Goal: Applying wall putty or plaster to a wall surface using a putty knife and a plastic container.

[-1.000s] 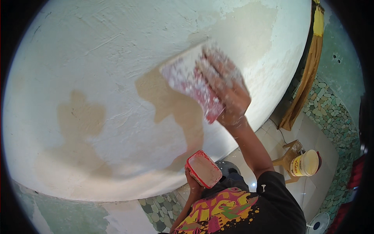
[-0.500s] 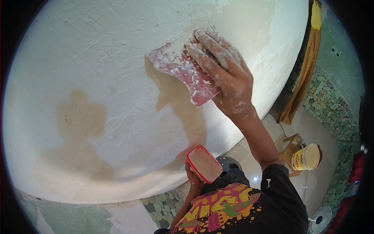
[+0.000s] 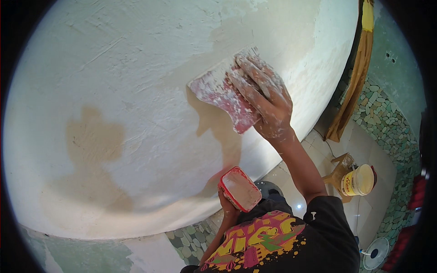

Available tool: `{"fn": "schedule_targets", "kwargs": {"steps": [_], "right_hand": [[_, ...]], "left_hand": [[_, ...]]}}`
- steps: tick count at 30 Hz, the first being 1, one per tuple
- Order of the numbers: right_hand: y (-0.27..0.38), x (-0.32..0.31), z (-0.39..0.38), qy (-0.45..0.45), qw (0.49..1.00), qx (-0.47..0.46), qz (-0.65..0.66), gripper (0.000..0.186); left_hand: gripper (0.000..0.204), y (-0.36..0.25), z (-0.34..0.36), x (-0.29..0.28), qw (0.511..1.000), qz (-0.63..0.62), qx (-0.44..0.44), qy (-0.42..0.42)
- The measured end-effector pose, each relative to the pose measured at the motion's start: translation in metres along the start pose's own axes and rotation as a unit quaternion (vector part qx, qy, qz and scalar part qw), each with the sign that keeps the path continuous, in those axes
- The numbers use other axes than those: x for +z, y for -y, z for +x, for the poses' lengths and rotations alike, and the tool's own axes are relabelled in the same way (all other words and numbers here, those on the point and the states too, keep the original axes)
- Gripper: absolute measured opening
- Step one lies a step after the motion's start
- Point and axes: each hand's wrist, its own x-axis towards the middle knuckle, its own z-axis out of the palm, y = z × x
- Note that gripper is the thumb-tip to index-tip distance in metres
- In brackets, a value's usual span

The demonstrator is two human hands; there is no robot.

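In my right hand point(image 3: 266, 98) is a flat red putty scraper point(image 3: 223, 93), smeared with white compound. Its long far edge lies against the pale plastered wall point(image 3: 136, 59), and my whitened fingers spread over its back. Lower down, close to my body, my left hand point(image 3: 227, 204) grips a red-rimmed tub point(image 3: 241, 189) by its side. Pinkish-white putty fills the tub. Shadows of the scraper, my arm and my head fall on the wall; my right thumb is hidden behind the scraper.
To the right, a small wooden stool point(image 3: 341, 170) stands beside a white and yellow bucket point(image 3: 358, 179). A fan point(image 3: 375, 253) is at the lower right. A brown curtain point(image 3: 350, 86) hangs past the wall's edge, near green pebble-patterned tiling point(image 3: 382, 113).
My right hand and the scraper have moved down and slightly right along the wall. The tub in my left hand has hardly shifted.
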Motion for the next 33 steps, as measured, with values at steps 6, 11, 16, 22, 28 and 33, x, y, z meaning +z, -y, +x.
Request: {"fn": "schedule_targets", "kwargs": {"steps": [6, 11, 16, 22, 28, 33], "right_hand": [[-0.020, -0.009, 0.039, -0.065, 0.997, -0.040, -0.032, 0.039], [0.019, -0.007, 0.020, 0.030, 0.999, 0.032, -0.022, 0.044], [0.023, -0.040, 0.027, 0.104, 0.990, 0.092, -0.009, 0.037], [-0.048, -0.034, 0.068, 0.021, 0.993, -0.005, -0.114, 0.042], [-0.033, -0.049, 0.013, 0.118, 0.988, 0.038, -0.091, 0.044], [-0.054, -0.077, 0.036, 0.129, 0.987, 0.032, -0.094, 0.038]], "left_hand": [[0.070, -0.001, -0.003, 0.010, 1.000, 0.027, 0.015, -0.003], [0.069, 0.010, 0.006, -0.005, 0.999, -0.033, -0.005, -0.008], [0.071, -0.001, 0.020, 0.003, 1.000, -0.007, 0.014, -0.009], [0.071, 0.005, 0.038, 0.004, 1.000, -0.003, -0.003, -0.007], [0.071, 0.011, 0.027, 0.009, 0.999, 0.012, -0.016, -0.030], [0.072, 0.020, 0.022, 0.017, 0.999, 0.040, -0.005, -0.025]]}}
